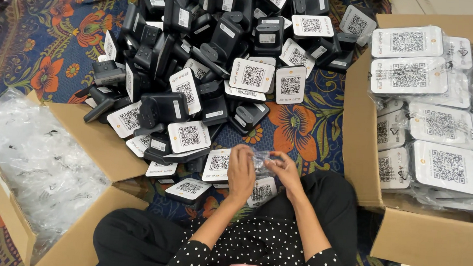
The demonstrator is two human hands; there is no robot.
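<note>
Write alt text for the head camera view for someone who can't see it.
Both hands, left hand and right hand, hold a small clear plastic bag over a floral rug. Ahead lies a pile of black devices with white square code cards, between two cardboard boxes.

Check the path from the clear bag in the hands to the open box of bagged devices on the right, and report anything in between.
Nothing visible blocks it. Both hands, left and right, hold the clear bag; only bare carpet lies between them and the box, whose near cardboard wall stands upright.
</note>
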